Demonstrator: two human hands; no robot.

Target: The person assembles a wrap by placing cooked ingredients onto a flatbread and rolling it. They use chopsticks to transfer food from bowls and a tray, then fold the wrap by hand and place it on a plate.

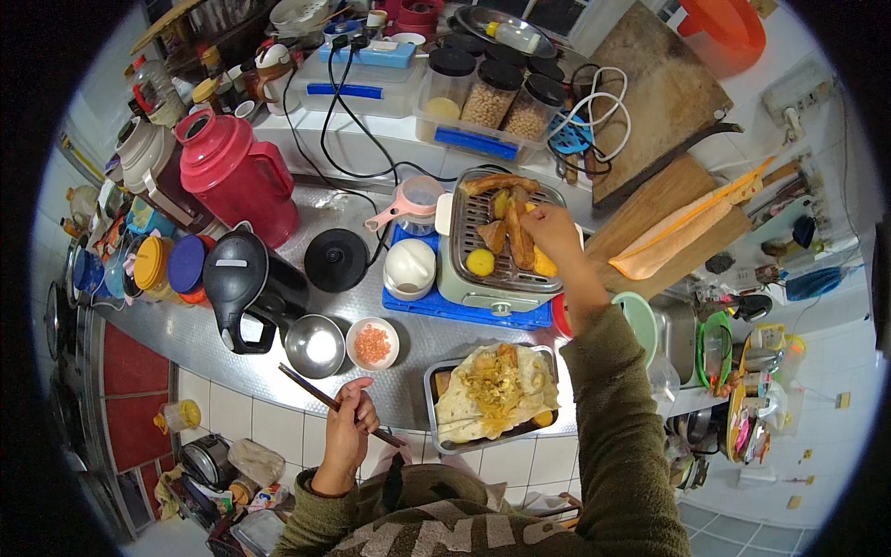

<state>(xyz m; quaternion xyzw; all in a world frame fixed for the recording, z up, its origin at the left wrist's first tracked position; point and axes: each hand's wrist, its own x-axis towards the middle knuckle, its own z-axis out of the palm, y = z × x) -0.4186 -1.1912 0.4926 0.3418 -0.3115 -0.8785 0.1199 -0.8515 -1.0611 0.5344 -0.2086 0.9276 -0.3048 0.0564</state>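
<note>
Brown fried stick (520,237) pinched by right hand (549,230) over grill (501,243), left hand (348,422) gripping chopsticks (320,395)

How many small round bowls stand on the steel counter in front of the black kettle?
2: a shiny steel bowl beside the kettle, and a white bowl of orange pieces just right of it. Others may be hidden.

I stand at a steel surface (371,302), crowded and reflective under bright overhead light. Its front is faced in white tile (232,408). The wall (826,371) on my right is white tile. The floor (724,529) beneath is pale tile. Wooden boards (650,102) lean at the back.
</note>
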